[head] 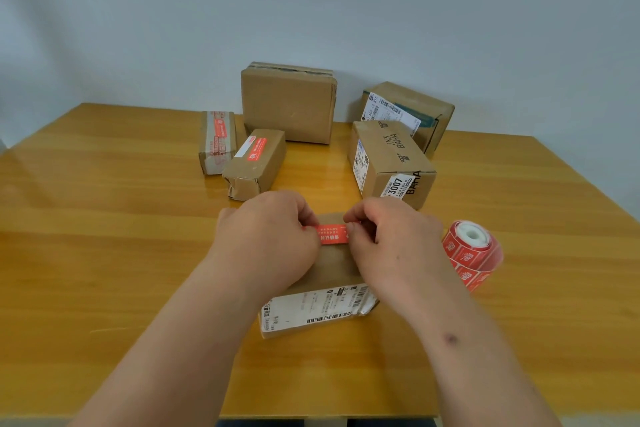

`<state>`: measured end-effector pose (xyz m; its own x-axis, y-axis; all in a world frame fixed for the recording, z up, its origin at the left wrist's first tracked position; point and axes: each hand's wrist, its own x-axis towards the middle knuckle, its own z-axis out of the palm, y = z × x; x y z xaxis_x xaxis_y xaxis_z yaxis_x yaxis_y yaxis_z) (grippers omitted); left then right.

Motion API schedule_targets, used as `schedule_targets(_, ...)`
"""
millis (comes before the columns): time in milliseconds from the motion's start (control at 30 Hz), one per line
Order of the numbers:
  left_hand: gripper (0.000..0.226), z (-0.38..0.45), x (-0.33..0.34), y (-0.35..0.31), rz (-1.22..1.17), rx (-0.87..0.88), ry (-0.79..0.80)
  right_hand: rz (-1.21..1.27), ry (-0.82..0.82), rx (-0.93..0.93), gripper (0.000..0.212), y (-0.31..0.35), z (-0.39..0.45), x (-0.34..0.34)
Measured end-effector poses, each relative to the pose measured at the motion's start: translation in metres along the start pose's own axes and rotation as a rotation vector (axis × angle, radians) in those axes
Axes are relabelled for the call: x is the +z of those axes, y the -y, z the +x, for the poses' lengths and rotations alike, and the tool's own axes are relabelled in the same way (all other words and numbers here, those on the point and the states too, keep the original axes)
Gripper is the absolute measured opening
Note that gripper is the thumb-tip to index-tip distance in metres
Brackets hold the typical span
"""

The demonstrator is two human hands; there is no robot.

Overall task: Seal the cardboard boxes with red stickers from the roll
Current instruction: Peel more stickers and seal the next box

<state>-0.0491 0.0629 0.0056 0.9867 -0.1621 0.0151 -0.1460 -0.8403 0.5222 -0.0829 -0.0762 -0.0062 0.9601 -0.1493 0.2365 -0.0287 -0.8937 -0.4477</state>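
Observation:
A flat cardboard box with a white shipping label lies in front of me on the table. A red sticker stretches across its top. My left hand pinches the sticker's left end, and my right hand pinches its right end. The roll of red stickers stands just right of my right hand, with a strip hanging off it.
Five more cardboard boxes stand further back: two small ones with red stickers, a large plain one, and two labelled ones at the right. The wooden table ends at a grey wall.

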Motion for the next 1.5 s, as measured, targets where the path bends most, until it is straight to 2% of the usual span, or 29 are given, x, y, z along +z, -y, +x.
schedule_targets(267, 0.014, 0.004, -0.004, 0.004, -0.175, -0.042, 0.083, -0.004, 0.035, -0.003, 0.016, 0.000, 0.003, -0.002)
schedule_targets(367, 0.045, 0.005, -0.006, 0.006, -0.180, -0.035, 0.137, 0.013, 0.055, 0.000, 0.017, 0.001, 0.005, -0.002)
schedule_targets(467, 0.055, 0.007, -0.004, 0.007, -0.140, -0.011, 0.144, 0.003, 0.074, -0.010, 0.018, 0.002, 0.005, -0.003)
schedule_targets(733, 0.056, 0.007, 0.001, 0.004, -0.053, 0.023, 0.088, -0.038, 0.039, -0.067, 0.019, -0.001, 0.006, 0.004)
schedule_targets(833, 0.057, 0.007, 0.001, 0.002, 0.046, 0.044, 0.046, -0.059, 0.028, -0.080, 0.018, -0.003, 0.005, 0.005)
schedule_targets(1033, 0.055, 0.004, 0.004, 0.001, 0.171, 0.074, -0.032, -0.237, -0.091, -0.096, 0.019, -0.002, 0.000, 0.004)
schedule_targets(1133, 0.054, 0.003, 0.003, 0.004, 0.196, 0.070, -0.049, -0.279, -0.092, -0.061, 0.026, 0.002, -0.002, 0.000)
schedule_targets(1233, 0.052, 0.003, 0.002, 0.007, 0.191, 0.074, -0.044, -0.284, -0.059, 0.016, 0.050, -0.003, 0.001, -0.007)
schedule_targets(1300, 0.051, 0.003, 0.002, 0.010, 0.144, 0.071, -0.038, -0.249, -0.035, 0.069, 0.056, -0.010, 0.003, -0.010)
schedule_targets(1367, 0.052, 0.003, 0.002, 0.013, 0.044, 0.056, -0.048, -0.166, -0.015, 0.097, 0.049, -0.018, 0.003, -0.009)
schedule_targets(1500, 0.055, 0.003, 0.006, 0.018, -0.028, 0.077, -0.166, 0.139, 0.042, 0.146, 0.043, -0.022, 0.008, 0.000)
